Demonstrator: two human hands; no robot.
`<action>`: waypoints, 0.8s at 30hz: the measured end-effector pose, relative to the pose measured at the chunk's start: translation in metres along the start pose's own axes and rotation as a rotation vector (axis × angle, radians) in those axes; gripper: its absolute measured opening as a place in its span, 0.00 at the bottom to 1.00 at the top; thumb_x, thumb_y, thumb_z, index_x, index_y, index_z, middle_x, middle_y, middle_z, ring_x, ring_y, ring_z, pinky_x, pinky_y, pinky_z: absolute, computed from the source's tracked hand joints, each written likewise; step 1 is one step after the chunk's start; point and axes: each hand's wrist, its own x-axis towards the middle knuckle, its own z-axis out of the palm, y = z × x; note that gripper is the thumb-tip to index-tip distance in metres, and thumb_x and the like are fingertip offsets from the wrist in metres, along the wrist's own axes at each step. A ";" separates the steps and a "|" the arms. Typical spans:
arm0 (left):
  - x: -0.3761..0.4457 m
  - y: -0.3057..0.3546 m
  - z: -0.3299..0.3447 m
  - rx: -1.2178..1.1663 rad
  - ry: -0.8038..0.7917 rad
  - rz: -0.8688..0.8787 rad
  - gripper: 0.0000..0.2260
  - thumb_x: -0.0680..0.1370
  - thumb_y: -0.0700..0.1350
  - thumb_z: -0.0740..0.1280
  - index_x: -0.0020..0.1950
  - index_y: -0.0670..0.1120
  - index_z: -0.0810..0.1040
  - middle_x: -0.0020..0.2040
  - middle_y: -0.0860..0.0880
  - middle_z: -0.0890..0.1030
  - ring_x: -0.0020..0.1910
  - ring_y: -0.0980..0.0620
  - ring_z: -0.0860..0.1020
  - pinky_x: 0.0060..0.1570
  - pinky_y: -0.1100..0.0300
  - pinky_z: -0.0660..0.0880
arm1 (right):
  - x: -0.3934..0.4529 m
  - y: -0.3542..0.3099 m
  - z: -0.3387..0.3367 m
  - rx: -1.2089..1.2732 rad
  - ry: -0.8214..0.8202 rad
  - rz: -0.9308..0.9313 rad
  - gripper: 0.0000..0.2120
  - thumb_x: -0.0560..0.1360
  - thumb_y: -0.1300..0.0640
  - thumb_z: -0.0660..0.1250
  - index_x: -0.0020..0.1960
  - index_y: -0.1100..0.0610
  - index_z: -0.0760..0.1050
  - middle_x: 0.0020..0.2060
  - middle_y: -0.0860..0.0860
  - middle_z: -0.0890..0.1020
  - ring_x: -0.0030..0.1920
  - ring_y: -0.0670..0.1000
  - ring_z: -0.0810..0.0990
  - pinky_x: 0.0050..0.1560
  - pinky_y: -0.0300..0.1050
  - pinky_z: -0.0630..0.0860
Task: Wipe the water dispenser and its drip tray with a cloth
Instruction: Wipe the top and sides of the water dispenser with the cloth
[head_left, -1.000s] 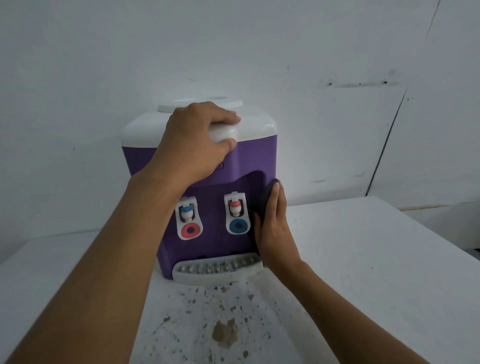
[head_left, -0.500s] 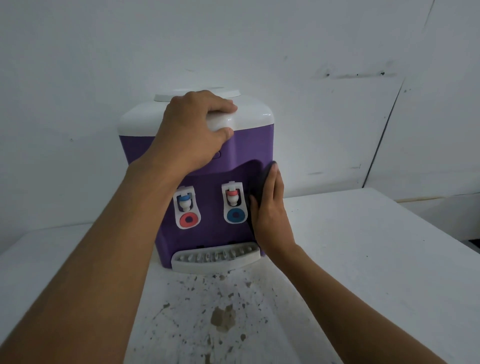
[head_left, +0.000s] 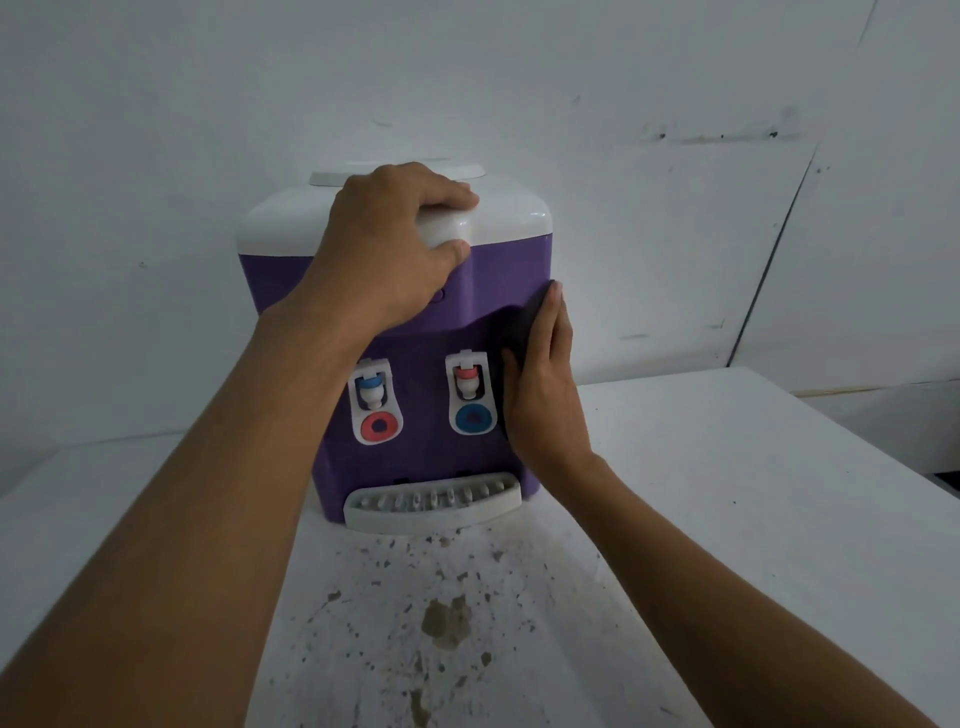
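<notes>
Two bare hands work on a purple water dispenser (head_left: 395, 312) at frame centre. Left hand (head_left: 387, 244) curls over its white top, steadying it. Right hand (head_left: 543, 384), fingers straight, presses a dark cloth (head_left: 514, 332) flat against the front's right edge. Body wiping seems underway; the drip tray (head_left: 434, 501) below looks untouched, likely next.

The dark cloth (head_left: 514, 332) is mostly hidden under the right hand (head_left: 545, 395), perhaps folded.
</notes>
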 end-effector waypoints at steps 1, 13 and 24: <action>0.000 0.000 0.000 0.000 0.002 0.001 0.20 0.78 0.44 0.77 0.70 0.51 0.82 0.69 0.54 0.81 0.68 0.55 0.77 0.67 0.65 0.70 | 0.000 0.000 0.002 0.006 0.010 -0.010 0.36 0.87 0.53 0.55 0.82 0.46 0.32 0.83 0.52 0.47 0.80 0.60 0.62 0.60 0.51 0.79; -0.001 0.000 0.002 -0.015 0.007 0.006 0.20 0.77 0.43 0.77 0.69 0.51 0.82 0.68 0.55 0.81 0.67 0.55 0.77 0.70 0.62 0.72 | -0.072 0.030 0.011 -0.042 -0.228 0.112 0.40 0.87 0.52 0.56 0.80 0.42 0.26 0.83 0.50 0.47 0.80 0.60 0.61 0.73 0.59 0.72; -0.002 -0.001 0.002 -0.008 -0.003 0.016 0.21 0.77 0.43 0.77 0.70 0.50 0.82 0.69 0.54 0.81 0.68 0.54 0.77 0.70 0.60 0.72 | -0.034 0.006 -0.010 0.015 -0.091 -0.036 0.31 0.85 0.41 0.47 0.83 0.40 0.36 0.83 0.43 0.36 0.79 0.47 0.53 0.63 0.42 0.71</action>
